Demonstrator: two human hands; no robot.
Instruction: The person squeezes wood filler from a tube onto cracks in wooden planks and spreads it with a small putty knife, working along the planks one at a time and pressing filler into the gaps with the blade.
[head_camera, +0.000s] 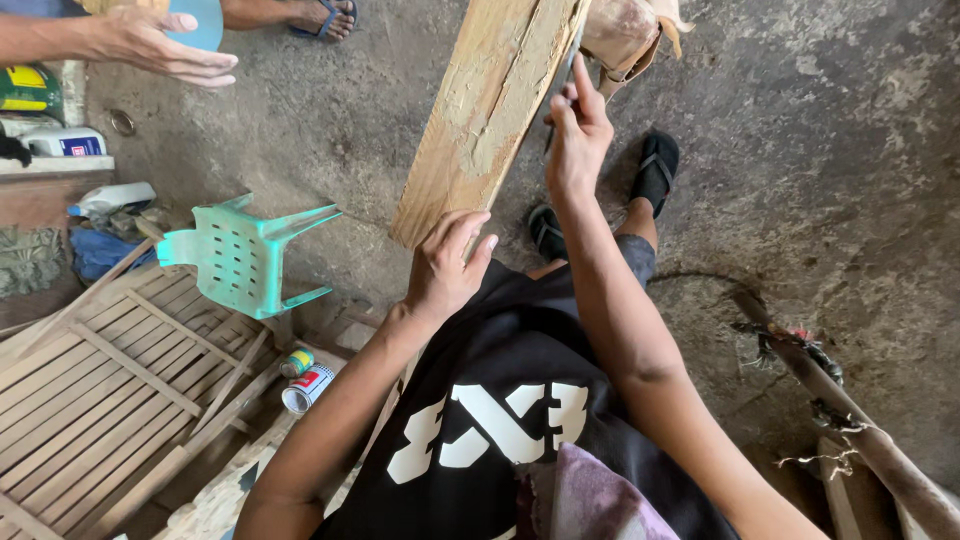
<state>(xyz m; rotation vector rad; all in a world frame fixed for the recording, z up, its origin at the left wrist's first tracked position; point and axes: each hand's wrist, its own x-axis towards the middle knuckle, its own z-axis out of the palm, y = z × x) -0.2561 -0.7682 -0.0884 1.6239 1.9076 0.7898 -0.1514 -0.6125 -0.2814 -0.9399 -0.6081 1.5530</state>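
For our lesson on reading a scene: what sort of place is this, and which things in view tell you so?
Probably a rough home workshop or yard. The floor is bare, stained concrete; the left hand steadies a worn plank while the right hand works its edge; a slatted wooden frame and tins lie nearby.

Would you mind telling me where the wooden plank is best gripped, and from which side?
Probably at its near end, from below and the left, where the left hand already cups it. The wooden plank is long, flat and tilted away, so its narrow edges suit a wrap grip. The right hand works along the right edge.
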